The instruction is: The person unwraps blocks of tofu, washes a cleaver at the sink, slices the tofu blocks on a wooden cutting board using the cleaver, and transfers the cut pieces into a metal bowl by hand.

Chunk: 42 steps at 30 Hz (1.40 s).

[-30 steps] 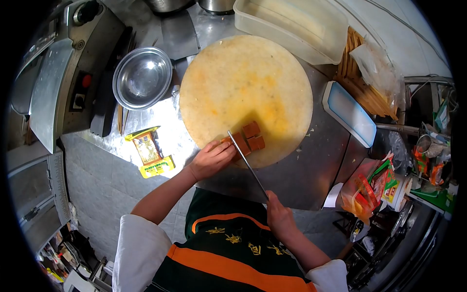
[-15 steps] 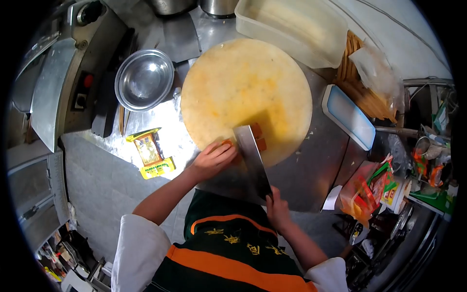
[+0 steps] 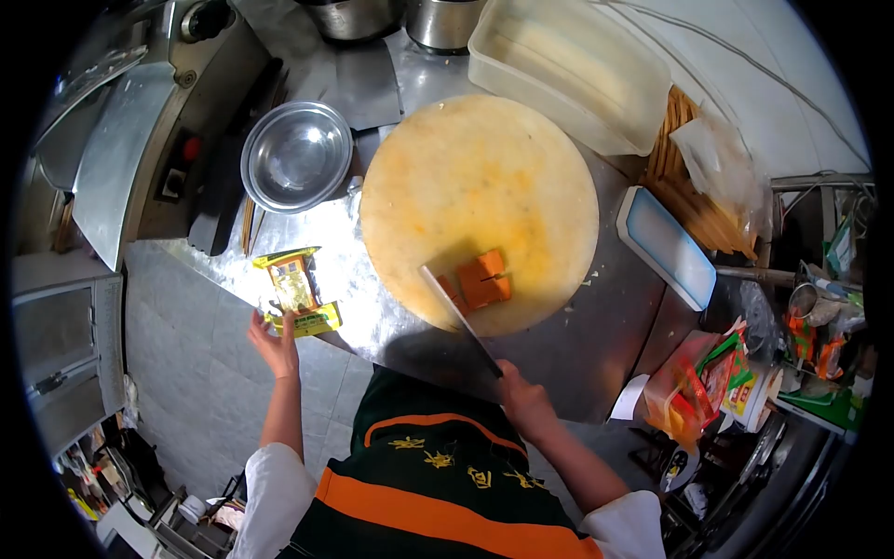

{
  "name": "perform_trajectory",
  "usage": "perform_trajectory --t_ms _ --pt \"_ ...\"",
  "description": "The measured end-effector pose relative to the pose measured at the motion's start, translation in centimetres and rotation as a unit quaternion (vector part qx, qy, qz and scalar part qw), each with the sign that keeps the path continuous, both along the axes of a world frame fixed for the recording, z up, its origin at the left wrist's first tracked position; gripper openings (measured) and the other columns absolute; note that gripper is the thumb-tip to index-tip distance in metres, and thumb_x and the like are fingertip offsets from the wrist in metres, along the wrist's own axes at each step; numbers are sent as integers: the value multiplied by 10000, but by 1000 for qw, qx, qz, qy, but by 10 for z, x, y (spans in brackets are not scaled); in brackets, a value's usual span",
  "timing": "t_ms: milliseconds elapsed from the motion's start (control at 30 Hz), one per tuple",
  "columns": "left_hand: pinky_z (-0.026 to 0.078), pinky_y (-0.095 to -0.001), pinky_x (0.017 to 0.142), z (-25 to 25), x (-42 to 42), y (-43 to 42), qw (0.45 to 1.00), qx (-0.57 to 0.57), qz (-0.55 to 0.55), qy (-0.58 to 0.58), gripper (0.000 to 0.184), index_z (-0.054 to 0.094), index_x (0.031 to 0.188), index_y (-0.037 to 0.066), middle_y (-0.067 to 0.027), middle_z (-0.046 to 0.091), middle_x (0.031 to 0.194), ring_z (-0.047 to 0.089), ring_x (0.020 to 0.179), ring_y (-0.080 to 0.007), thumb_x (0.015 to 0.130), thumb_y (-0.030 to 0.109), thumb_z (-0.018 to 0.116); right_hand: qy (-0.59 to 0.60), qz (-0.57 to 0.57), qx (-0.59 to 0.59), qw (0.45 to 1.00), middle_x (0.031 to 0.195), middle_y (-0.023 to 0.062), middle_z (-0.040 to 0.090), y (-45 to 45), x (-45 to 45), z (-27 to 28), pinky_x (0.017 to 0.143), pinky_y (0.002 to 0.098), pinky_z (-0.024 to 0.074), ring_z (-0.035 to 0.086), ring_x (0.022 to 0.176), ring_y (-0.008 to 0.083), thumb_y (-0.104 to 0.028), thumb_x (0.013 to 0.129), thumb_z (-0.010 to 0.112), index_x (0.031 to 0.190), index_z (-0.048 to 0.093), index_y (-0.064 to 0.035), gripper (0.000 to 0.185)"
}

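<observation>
My right hand is closed round the handle of a cleaver. The blade stands at the near left part of a round chopping board, beside orange-brown cut pieces of a firm food whose kind I cannot make out. One smaller piece lies right against the blade. To the left, my left hand reaches to the near edge of an opened yellow packet, thumb and fingers apart; whether it touches the packet I cannot tell. Inside the packet, more of the orange-brown food shows.
A metal bowl stands left of the board. Behind are a translucent plastic tub and metal pots. On the right lie a white-and-blue tray and wooden sticks. A machine borders the left.
My left hand has left the food on the board and moved left to the yellow packet. The cleaver has shifted to the left side of the pieces, still in my right hand.
</observation>
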<state>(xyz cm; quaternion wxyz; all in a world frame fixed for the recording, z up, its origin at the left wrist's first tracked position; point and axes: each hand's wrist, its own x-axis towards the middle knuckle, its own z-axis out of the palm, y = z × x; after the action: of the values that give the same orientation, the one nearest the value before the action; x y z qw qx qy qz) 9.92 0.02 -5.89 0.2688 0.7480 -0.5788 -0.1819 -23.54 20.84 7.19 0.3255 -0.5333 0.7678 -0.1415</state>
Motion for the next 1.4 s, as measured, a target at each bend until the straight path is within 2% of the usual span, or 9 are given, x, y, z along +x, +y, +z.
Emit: perform_trajectory --t_ms 167,233,300,533,800,1033,1300,1367,1400 --pt "454 -346 686 -13 1 0 999 46 -13 12 626 440 1089 -26 -122 479 934 518 817 -218 682 331 755 32 -9 -20 999 815 186 609 -5 -26 -1 519 440 481 590 630 370 -83 863 449 1156 423 -59 296" --pt "447 -292 545 -9 -7 0 946 193 112 238 528 459 983 2 -95 494 885 521 685 -168 686 324 755 54 -43 -9 998 741 242 573 -8 -31 2 529 498 437 554 648 438 -70 862 447 1174 372 -70 321" --pt "398 -246 440 -8 -8 -3 937 168 147 269 412 454 913 41 -59 511 802 493 568 -120 716 270 734 66 -64 -20 996 794 225 587 -6 -32 -2 543 482 456 566 658 420 -74 864 437 1184 383 -72 325" --pt "327 -179 421 44 3 -21 733 271 139 609 268 525 1093 -35 -18 523 708 359 451 -57 863 101 522 70 -91 -9 993 754 245 574 -3 -36 -7 577 490 438 558 695 442 -83 872 423 1193 361 -74 328" --pt "289 -150 405 134 -87 -16 739 320 -63 590 237 567 1052 -21 -51 614 824 396 493 -25 878 131 515 8 -157 20 987 752 258 570 -6 -42 17 572 468 433 565 714 443 -92 886 432 1209 360 -103 331" --pt "379 -203 467 51 -193 22 693 276 -21 666 230 563 1065 -2 -47 602 793 480 538 -85 910 147 480 -10 -149 -75 986 726 240 573 -17 -31 56 548 421 463 590 684 409 -43 877 451 1214 356 -47 349" --pt "476 -244 464 44 -189 43 786 346 -82 506 263 547 947 -18 -88 583 763 550 525 -133 882 238 542 19 -58 -49 997 722 242 576 -24 -21 69 536 420 468 592 663 402 -4 851 468 1198 353 6 366" --pt "486 -256 475 47 -186 32 871 310 -156 346 231 551 862 -11 -92 563 661 574 556 -123 879 219 543 21 -53 -41 998 723 241 577 -25 -18 68 534 421 469 592 657 401 -2 849 468 1199 352 7 368" --pt "493 -316 508 49 -185 29 891 312 -154 290 180 544 813 -4 -148 568 613 612 576 -210 873 165 536 16 -54 -32 998 723 239 578 -25 -17 68 532 424 469 591 650 401 -2 848 466 1198 350 10 369"
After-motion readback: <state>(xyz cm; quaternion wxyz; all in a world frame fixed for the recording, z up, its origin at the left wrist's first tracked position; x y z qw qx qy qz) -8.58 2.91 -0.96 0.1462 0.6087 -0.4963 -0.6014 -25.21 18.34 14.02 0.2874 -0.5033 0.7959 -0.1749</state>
